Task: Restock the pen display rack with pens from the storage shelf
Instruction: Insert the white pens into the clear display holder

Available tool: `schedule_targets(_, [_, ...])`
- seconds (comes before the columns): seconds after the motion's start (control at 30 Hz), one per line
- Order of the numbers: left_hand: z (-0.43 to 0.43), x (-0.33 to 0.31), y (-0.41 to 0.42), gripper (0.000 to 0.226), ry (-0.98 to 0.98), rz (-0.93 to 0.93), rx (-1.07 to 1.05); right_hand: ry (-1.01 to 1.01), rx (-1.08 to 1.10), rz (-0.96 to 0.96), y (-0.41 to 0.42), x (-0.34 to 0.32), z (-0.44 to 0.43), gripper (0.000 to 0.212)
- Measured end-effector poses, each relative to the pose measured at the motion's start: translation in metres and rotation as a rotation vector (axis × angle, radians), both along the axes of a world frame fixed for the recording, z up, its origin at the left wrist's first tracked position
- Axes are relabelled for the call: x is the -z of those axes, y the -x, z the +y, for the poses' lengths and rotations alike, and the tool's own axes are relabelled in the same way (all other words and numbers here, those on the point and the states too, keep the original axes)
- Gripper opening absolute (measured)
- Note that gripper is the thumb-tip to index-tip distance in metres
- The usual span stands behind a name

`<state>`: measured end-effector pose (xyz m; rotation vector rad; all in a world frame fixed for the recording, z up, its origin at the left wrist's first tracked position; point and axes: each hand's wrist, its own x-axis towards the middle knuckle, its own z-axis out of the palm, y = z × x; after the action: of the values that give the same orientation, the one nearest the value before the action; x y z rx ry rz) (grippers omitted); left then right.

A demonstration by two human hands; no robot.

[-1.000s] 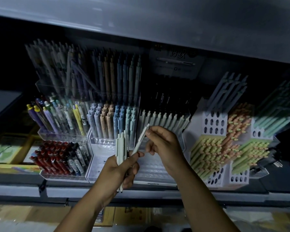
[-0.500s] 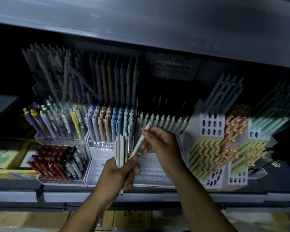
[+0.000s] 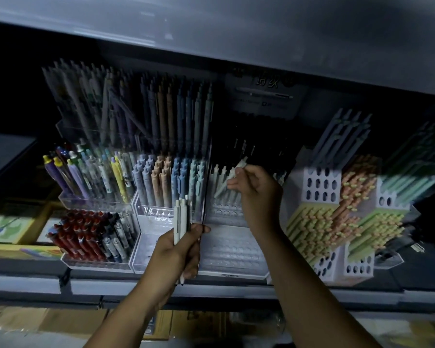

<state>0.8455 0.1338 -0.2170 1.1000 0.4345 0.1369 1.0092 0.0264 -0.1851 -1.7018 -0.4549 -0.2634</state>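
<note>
Dim. Weak light from the viewer's side reaches the middle of the shelf (image 3: pixel 236 288), picking out the pen display rack (image 3: pixel 232 249) and white perforated holders (image 3: pixel 322 183); the rear pens (image 3: pixel 161 109) sink into black. The board overhead (image 3: pixel 261 33) has a dull grey sheen. The pale pen (image 3: pixel 241 165) in the right hand (image 3: pixel 259 194) is motion-soft, the pen bundle (image 3: pixel 181 217) in the left hand (image 3: pixel 178 249) sharper.

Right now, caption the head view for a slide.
Right hand holds a pale pen at the clear rack while the left hand grips more pens.
</note>
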Motion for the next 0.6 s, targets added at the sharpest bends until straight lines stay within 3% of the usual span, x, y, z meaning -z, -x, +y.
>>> schedule_targets(0.33, [0.001,-0.004,0.003,0.024,0.054,-0.001,-0.012,0.296,-0.019,-0.163,-0.012,0.027,0.021,0.022])
schedule_targets(0.6, [0.003,-0.008,0.007,0.042,0.048,-0.053,0.018,0.484,0.1,-0.259,-0.005,0.032,0.03,0.025])
